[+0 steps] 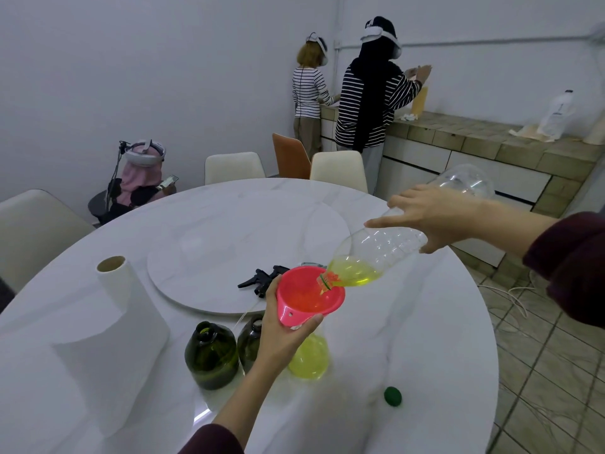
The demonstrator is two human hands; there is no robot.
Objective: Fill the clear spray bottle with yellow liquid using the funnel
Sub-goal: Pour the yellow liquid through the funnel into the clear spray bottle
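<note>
Under left grip, funnel, spray bottle

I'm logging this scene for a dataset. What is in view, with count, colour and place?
table: 1, white marble, centre
turntable: 1, white, mid-table
funnel: 1, pink, atop spray bottle
spray bottle: 1, clear, part-filled with yellow, under funnel
pouring bottle: 1, clear, yellow liquid near its mouth, tilted into funnel
green bottles: 2, dark, table front
trigger head: 1, black, on turntable
cap: 1, green, front right
paper roll: 1, white, left
chairs: 4 visible, three cream, one orange
people: 3, background
left hand: grip on funnel
right hand: holding pouring bottle
</note>
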